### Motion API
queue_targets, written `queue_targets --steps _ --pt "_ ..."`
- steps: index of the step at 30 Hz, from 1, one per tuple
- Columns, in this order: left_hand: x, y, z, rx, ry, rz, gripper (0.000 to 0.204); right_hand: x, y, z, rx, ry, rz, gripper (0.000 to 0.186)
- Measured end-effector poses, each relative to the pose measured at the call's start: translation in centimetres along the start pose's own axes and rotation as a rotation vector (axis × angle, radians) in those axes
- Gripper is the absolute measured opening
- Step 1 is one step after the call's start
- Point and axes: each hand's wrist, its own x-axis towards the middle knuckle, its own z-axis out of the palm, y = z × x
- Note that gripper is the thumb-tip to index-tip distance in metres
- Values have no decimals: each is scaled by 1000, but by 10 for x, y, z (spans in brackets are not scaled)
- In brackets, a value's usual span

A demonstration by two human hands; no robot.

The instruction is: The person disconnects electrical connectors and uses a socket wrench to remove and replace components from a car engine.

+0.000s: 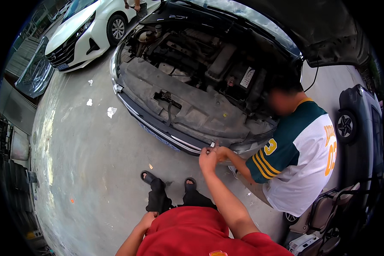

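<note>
Beside the right grip lies the bumper trim, though whether grasped I cannot tell.

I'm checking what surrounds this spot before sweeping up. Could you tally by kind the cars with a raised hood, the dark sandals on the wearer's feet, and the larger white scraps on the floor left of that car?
Raised-hood car: 1
Dark sandals: 2
Larger white scraps: 3
Total: 6
</note>
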Motion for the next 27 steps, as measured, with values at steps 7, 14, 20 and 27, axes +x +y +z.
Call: queue_targets --steps 7,14,20,27 --pt "74 72 -183 454 -132 170 50 70 -47 100 -150 -259 -116 22" --pt "167 129 -354 808 -345 310 40 29 17 190 -193 -71 228 23" --pt "253 265 -496 833 -147 492 27 61 -55 270 -242 111 305 20" --pt "365 487 -521 534 155 869 14 145 -81 273 -224 357 208 20"
